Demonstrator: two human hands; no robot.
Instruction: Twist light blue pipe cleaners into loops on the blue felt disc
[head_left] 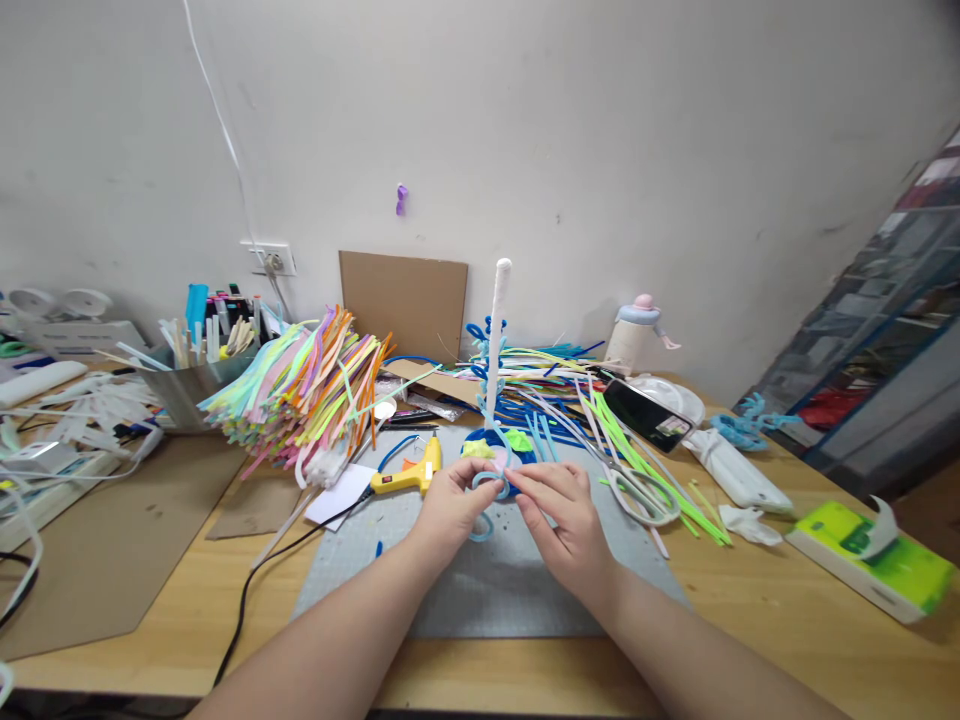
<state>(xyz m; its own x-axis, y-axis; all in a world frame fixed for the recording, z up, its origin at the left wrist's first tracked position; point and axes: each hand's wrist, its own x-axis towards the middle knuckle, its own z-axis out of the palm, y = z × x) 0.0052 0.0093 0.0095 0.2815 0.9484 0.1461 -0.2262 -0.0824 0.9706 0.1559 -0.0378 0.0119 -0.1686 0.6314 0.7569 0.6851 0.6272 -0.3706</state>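
Both hands meet over the grey cutting mat [480, 600]. My left hand [457, 500] pinches a light blue pipe cleaner [481, 527] bent into loops. With closed fingertips my right hand [562, 510] grips the same pipe cleaner near where its loops cross. Just behind them stands a white wrapped post [498, 330], upright on a round base, with dark blue curled pipe cleaners [480, 335] beside it. Yellow and green pieces [519, 440] lie on the base, which the fingers partly hide. A yellow hot glue gun [409, 472] rests left of my left hand.
A big bundle of coloured pipe cleaners [300, 390] lies at left, near a metal container [187, 395] of sticks. Scissors [641, 495], a black phone [649, 415] and a green tissue pack [874, 550] are at right. A black cord [247, 590] crosses the front left.
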